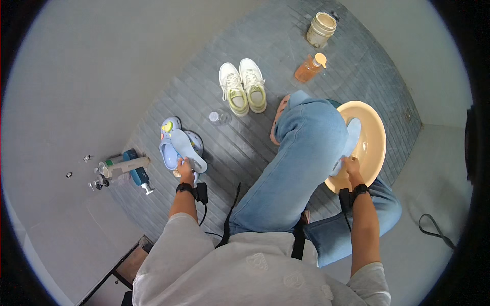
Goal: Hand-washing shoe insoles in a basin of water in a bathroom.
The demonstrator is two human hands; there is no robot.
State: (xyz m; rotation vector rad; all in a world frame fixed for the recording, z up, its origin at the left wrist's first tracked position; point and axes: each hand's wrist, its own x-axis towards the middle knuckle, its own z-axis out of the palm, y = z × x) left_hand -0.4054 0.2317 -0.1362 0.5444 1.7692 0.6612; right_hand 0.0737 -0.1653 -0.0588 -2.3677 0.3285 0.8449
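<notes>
My left hand (185,170) has its fingers at the edge of a pale blue shoe insole (187,148), which lies across a pair of lavender clogs (169,150) with decorative charms. My fingers seem to pinch that insole, though part of the grip is hidden. On the other side, my right hand (352,166) grips the heel end of a second pale blue insole (353,134). This one slants over the inside of a cream-yellow plastic basin (373,147), and my raised knee covers part of the basin's left rim.
White sneakers (242,87) stand on the grey floor ahead, beside a clear plastic bottle (220,117). Farther right are an orange pump bottle (309,69) and a dirty white jar (320,30). A blue pump bottle (136,168) lies by the left wall near small taps (87,157).
</notes>
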